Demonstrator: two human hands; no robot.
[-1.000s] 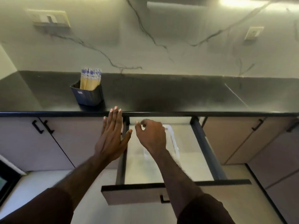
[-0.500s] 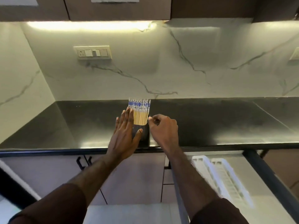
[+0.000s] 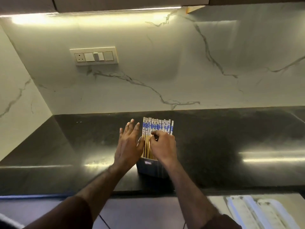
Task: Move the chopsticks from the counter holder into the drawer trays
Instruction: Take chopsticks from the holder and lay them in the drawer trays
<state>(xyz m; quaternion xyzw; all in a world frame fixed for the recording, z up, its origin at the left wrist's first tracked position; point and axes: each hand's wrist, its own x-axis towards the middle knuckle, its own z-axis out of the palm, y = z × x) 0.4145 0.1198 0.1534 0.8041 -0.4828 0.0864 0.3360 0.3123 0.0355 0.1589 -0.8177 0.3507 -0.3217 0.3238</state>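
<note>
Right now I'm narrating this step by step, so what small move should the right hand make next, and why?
Probably close the right hand on a few chopsticks and lift them straight up. Its fingertips already sit against the bundle, which stands upright in the dark holder. The left hand is open beside it, and the white drawer trays wait at lower right.

Holder (image 3: 153,167) label too blurred
</note>
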